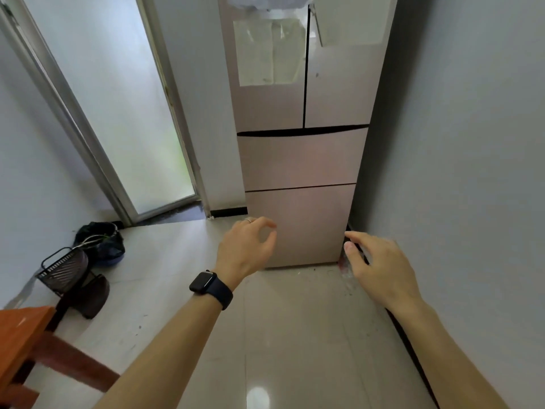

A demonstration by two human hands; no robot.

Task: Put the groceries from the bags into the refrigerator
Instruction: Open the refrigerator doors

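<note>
At the far middle of the room, the fridge (300, 160) is standing upright on the pale floor (280, 335), close beside the white wall (472, 143) on the right. Its two upper doors and two lower drawers are all sitting shut. Pale sheets (271, 51) are sticking on the upper doors, and something white and crumpled is showing at the very top of the view; it is not clear what it is. The left hand (246, 249) is hovering in front of the lowest drawer, toward its left side. Its fingers are curling loosely, with the thumb apart from the forefinger, and it is holding nothing. It is wearing a thin ring (248, 220) on one finger and a dark watch (206, 283) on the wrist. The right hand (380, 270) is reaching toward the lower right corner of the fridge, near the wall, with its back facing up. Its fingers are lying relaxed, slightly bent and close together, and are gripping nothing. Far left, a tall glass door (124, 113) is letting in light. Near its foot a black bag (100, 237) is lying on the floor, and just beside it, nearer, a black wire basket (63, 270) is leaning tilted. A corner of a brown table (20, 329) is showing at the near left.
</note>
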